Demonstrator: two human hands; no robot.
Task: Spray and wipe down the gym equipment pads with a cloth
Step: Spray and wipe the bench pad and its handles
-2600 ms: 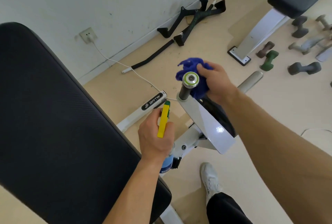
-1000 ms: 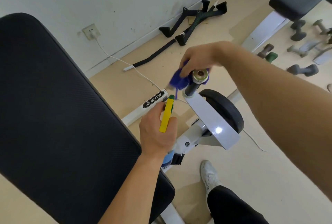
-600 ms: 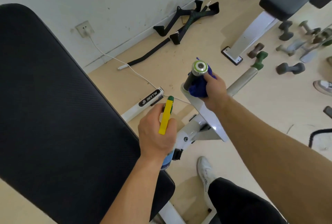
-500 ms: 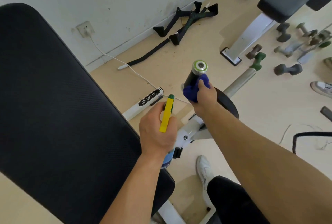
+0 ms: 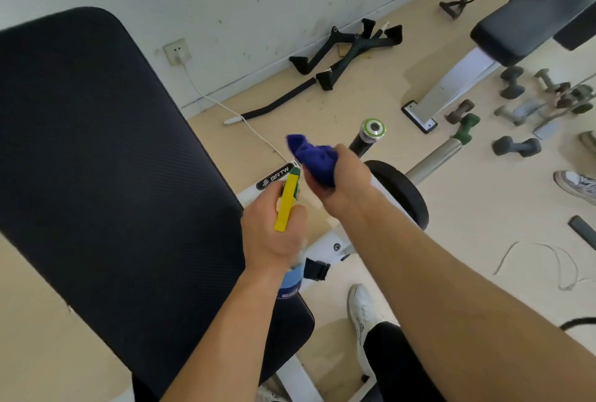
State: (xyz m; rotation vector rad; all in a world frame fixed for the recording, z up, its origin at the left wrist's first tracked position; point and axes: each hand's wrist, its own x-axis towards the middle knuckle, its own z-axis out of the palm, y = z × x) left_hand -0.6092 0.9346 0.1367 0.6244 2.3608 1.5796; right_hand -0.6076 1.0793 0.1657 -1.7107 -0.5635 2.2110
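A large black bench pad (image 5: 106, 182) fills the left of the view. My left hand (image 5: 274, 233) grips a spray bottle (image 5: 287, 204) with a yellow and green head and a blue body, just past the pad's right edge. My right hand (image 5: 338, 179) holds a bunched blue cloth (image 5: 311, 154) right beside the bottle's nozzle. The cloth is off the black handle with a silver and green end cap (image 5: 371, 130), which stands free just right of it. A black round roller pad (image 5: 400, 191) sits under my right wrist.
A second black bench (image 5: 529, 27) on a white frame stands at the back right. Several small dumbbells (image 5: 516, 146) lie on the floor beside it. Black cable handles (image 5: 348, 49) and a white cord (image 5: 225, 108) lie by the wall. My white shoe (image 5: 364, 311) is below.
My right hand has pulled the blue cloth off the handle and drawn it left toward the spray bottle. The left hand with the bottle has stayed in place.
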